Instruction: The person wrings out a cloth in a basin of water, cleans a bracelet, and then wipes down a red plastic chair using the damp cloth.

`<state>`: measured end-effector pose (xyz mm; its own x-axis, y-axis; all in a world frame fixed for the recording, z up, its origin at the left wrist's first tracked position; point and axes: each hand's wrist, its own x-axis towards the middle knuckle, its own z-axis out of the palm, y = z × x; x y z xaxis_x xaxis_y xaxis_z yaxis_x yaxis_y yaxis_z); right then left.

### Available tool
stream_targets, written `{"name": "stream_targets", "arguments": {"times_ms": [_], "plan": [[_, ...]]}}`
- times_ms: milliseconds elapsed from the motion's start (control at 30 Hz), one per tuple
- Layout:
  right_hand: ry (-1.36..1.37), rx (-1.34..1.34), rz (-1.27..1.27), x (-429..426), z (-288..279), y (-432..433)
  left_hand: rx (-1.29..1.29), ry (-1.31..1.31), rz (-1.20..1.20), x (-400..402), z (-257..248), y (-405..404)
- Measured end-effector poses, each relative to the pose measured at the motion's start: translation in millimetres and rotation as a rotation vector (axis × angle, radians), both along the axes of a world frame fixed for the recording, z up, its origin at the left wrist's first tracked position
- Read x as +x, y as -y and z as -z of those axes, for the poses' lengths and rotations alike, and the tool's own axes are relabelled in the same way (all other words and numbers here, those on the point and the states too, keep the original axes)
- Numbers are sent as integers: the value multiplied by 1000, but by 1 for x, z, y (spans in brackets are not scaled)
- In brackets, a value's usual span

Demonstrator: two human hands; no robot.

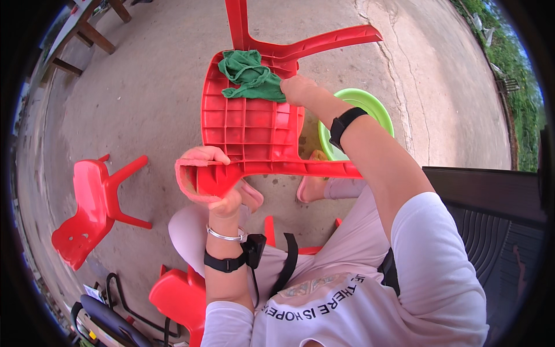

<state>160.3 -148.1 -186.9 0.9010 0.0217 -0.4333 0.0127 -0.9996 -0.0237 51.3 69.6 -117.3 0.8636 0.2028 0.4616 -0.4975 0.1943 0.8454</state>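
In front of me a red plastic chair [251, 126] is turned so that the ribbed underside of its seat faces me, legs sticking outward. My right hand [299, 90] grips one end of a green cloth [251, 78], which lies bunched over the far part of the ribs. At the near left corner, my left hand [227, 204] is wrapped around the chair. A pink fabric-like strip [184, 182] curves around that corner, between my thumb and fingers. Just right of the seat, partly behind my right forearm, stands a lime-green basin [364, 102]; its inside is mostly hidden.
A small red chair [93, 186] stands on the concrete floor [143, 86] to the left. Another red chair [180, 295] is close by my left arm. A wooden-legged table [93, 37] is at the far left. Dark furniture [485, 195] sits to my right.
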Motion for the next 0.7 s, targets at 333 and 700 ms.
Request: {"name": "stream_targets", "arguments": {"times_ms": [333, 700], "plan": [[318, 765, 680, -7, 57, -2, -38, 3, 20, 0, 2, 4], [520, 204, 362, -6, 58, -11, 33, 2, 33, -3, 1, 3]]}}
